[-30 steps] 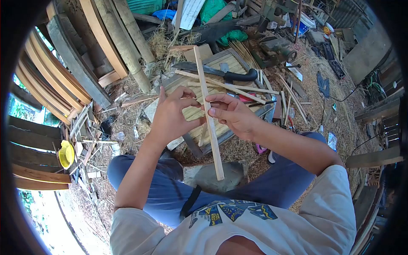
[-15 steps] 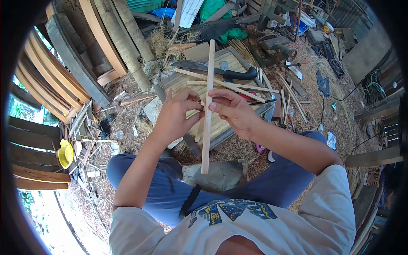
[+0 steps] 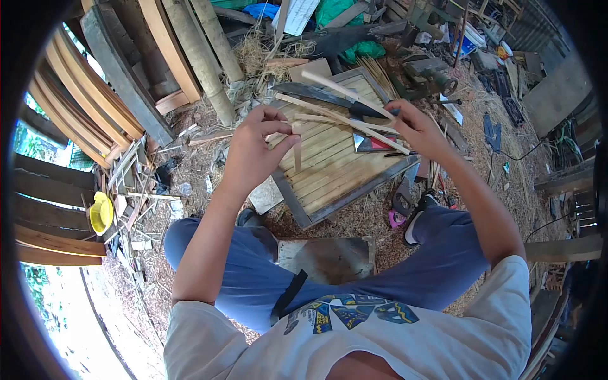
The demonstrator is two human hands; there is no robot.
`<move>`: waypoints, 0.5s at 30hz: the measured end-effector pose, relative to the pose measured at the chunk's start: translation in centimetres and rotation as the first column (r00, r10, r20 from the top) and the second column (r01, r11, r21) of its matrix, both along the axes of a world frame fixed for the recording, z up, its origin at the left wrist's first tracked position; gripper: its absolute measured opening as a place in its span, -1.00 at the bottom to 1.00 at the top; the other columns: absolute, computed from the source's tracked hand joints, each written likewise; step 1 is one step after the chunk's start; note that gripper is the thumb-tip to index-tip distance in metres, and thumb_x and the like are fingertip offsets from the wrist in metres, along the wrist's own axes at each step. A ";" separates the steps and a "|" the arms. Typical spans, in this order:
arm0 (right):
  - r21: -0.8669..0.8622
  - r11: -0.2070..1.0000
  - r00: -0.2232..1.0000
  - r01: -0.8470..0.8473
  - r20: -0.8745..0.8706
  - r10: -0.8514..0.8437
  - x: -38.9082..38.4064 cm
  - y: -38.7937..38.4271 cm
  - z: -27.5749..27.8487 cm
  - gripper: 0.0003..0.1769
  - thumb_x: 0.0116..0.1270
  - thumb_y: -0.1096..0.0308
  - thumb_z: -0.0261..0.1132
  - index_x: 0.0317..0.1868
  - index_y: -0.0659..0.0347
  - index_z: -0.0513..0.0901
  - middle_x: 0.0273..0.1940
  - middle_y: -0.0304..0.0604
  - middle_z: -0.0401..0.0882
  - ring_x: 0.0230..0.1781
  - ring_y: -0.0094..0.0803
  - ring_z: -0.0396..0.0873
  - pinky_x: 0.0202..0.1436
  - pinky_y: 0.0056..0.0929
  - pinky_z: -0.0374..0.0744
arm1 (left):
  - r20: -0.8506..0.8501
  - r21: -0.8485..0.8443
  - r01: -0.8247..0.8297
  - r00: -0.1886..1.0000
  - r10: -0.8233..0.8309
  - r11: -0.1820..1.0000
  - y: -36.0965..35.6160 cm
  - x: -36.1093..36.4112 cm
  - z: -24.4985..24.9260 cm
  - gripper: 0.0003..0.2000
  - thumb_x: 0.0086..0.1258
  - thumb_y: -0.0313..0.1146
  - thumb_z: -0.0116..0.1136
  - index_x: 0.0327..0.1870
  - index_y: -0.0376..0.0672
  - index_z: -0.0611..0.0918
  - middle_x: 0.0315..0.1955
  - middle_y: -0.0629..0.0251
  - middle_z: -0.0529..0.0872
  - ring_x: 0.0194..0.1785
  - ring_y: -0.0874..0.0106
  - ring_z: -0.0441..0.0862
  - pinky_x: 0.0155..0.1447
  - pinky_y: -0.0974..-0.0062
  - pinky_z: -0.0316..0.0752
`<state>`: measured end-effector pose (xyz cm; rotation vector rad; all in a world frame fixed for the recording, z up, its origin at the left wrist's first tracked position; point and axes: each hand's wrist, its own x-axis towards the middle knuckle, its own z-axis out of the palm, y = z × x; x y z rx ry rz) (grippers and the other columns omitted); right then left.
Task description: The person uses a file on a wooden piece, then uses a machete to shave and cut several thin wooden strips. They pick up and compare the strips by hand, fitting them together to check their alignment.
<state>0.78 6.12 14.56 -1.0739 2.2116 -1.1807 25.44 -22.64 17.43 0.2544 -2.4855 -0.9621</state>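
My left hand (image 3: 256, 147) is pinched on a short thin wooden strip (image 3: 297, 152), which hangs upright above the slatted wooden panel (image 3: 332, 183). Off to the right, my right hand (image 3: 416, 131) grips one end of a long wooden stick (image 3: 339, 90). That stick slants up to the left, over a machete (image 3: 310, 93) with a black handle. Several more wooden strips (image 3: 342, 118) lie crossed on the panel beneath my hands. My right fingertips are partly hidden, close to the machete's handle.
A handsaw (image 3: 401, 199) and a pink object (image 3: 396, 218) lie by my right foot. Between my legs sits a flat-topped block (image 3: 326, 259). A yellow bowl (image 3: 101, 213) stands left among wood scraps. Curved boards (image 3: 88, 95) lean at the upper left; shavings cover the ground (image 3: 506, 183).
My hands have moved apart. The long stick, earlier upright between both hands, is now tilted in my right hand, farther right. The short strip stays in my left hand, now plainly visible.
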 end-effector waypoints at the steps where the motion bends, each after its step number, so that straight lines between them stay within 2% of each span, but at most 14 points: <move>1: 0.090 0.995 0.994 -0.038 -0.102 0.047 -1.0 0.5 0.2 -0.77 0.62 0.34 0.34 0.17 0.20 0.64 -0.20 -0.22 0.60 -0.21 -0.42 0.62 -0.14 -0.36 0.56 | -0.011 -0.001 -0.023 1.000 0.023 1.000 0.0 0.0 0.0 -0.80 0.34 -0.36 0.58 -0.12 -0.25 0.87 0.00 0.19 0.76 0.07 0.25 0.77 0.18 0.34 0.63; 2: 0.182 0.981 0.975 -0.063 -0.197 0.099 -2.0 1.1 0.2 -0.75 0.61 0.30 0.36 0.16 0.23 0.65 -0.18 -0.14 0.63 -0.20 -0.36 0.64 -0.11 -0.31 0.59 | -0.021 -0.003 -0.042 0.999 0.042 0.999 0.0 0.0 0.0 -0.80 0.34 -0.36 0.58 -0.12 -0.25 0.87 -0.01 0.20 0.76 0.07 0.26 0.77 0.19 0.35 0.63; 5: 0.090 0.965 0.888 -0.247 -0.379 0.262 -4.9 3.6 -3.1 -0.75 0.60 0.31 0.41 0.14 0.26 0.70 -0.09 -0.06 0.64 -0.18 -0.21 0.69 -0.06 -0.19 0.64 | -0.044 0.003 -0.065 0.997 0.065 0.998 0.3 -0.3 0.0 -0.80 0.32 -0.37 0.60 -0.14 -0.26 0.88 -0.05 0.19 0.75 -0.04 0.27 0.76 -0.02 0.33 0.65; 6: 0.137 0.959 0.908 -0.248 -0.313 0.280 -4.3 4.0 -2.8 -0.78 0.55 0.40 0.43 0.11 0.27 0.75 -0.03 -0.02 0.63 -0.06 -0.06 0.70 0.07 -0.10 0.65 | -0.068 -0.011 -0.047 0.997 0.046 0.999 0.4 -0.4 -0.3 -0.81 0.32 -0.38 0.60 -0.13 -0.26 0.88 -0.05 0.20 0.75 -0.04 0.26 0.76 0.00 0.33 0.65; 9: 0.132 0.948 0.839 -0.290 -0.440 0.318 -3.0 4.2 -4.0 -0.82 0.50 0.44 0.44 0.04 0.25 0.79 -0.06 -0.04 0.60 0.04 -0.01 0.66 0.12 -0.08 0.63 | -0.117 -0.034 -0.005 0.993 0.001 0.999 1.1 -1.1 -0.7 -0.82 0.32 -0.42 0.59 -0.12 -0.26 0.88 -0.07 0.19 0.74 -0.02 0.25 0.77 0.05 0.35 0.65; 13: 0.201 0.906 0.726 -0.372 -0.546 0.419 -2.5 2.6 -5.5 -0.82 0.44 0.39 0.46 0.00 0.14 0.85 -0.06 -0.10 0.59 0.06 -0.04 0.61 0.21 -0.04 0.55 | -0.070 -0.023 0.023 0.997 -0.024 0.999 3.1 -1.3 -0.2 -0.81 0.31 -0.44 0.60 -0.13 -0.29 0.87 -0.05 0.20 0.75 0.03 0.27 0.78 0.15 0.35 0.66; 15: 0.243 0.905 0.720 -0.350 -0.548 0.425 -2.7 2.5 -6.3 -0.81 0.41 0.37 0.47 0.00 0.12 0.85 -0.05 -0.14 0.58 0.10 -0.08 0.60 0.24 -0.06 0.55 | -0.038 -0.038 0.029 0.999 -0.031 0.999 3.6 -1.2 0.1 -0.81 0.30 -0.44 0.60 -0.13 -0.29 0.86 -0.04 0.21 0.76 0.05 0.30 0.78 0.18 0.35 0.66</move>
